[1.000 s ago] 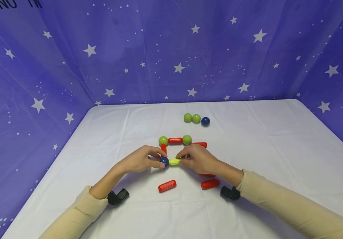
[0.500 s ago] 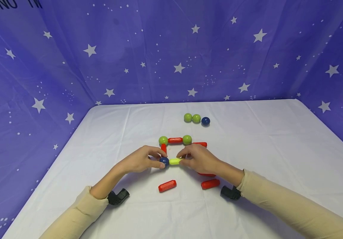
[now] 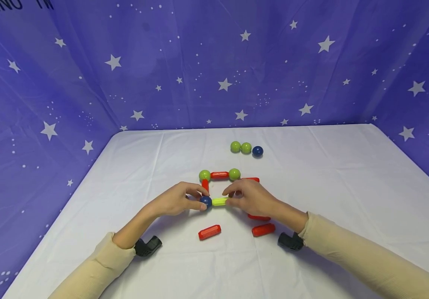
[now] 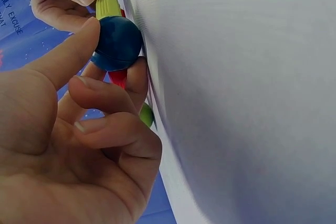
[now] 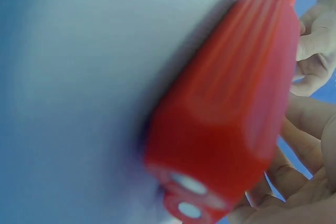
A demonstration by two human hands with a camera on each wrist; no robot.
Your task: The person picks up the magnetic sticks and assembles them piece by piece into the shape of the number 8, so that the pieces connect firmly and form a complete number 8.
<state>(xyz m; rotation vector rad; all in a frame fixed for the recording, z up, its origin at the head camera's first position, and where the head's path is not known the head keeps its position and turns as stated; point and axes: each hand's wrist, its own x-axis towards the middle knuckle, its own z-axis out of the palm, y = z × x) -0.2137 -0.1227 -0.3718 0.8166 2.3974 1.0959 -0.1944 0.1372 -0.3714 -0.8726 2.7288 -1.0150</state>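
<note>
My left hand point(image 3: 175, 200) pinches a dark blue ball point(image 3: 206, 202) between thumb and fingers. The ball sits at the near left corner of a partial frame, joined to a red magnetic rod point(image 3: 205, 187) and a yellow-green magnetic rod point(image 3: 220, 202). Over the yellow rod's right end is my right hand point(image 3: 252, 197). Its index finger stands off the rod and its thumb tip lies right at it, as the left wrist view also shows. A green ball point(image 3: 205, 175), another red rod point(image 3: 220, 175) and a second green ball point(image 3: 234, 174) form the far side.
Beyond the frame lie two green balls point(image 3: 246, 148) and a blue ball point(image 3: 257, 151). Loose red rods point(image 3: 209, 232) lie nearer, with more point(image 3: 263, 229) beside and partly under my right wrist; one point(image 5: 226, 87) looms close in the right wrist view. A starry cloth point(image 3: 214, 62) hangs behind.
My right index finger has lifted slightly off the yellow rod, and that hand has shifted a little right. The left hand keeps its hold on the blue ball.
</note>
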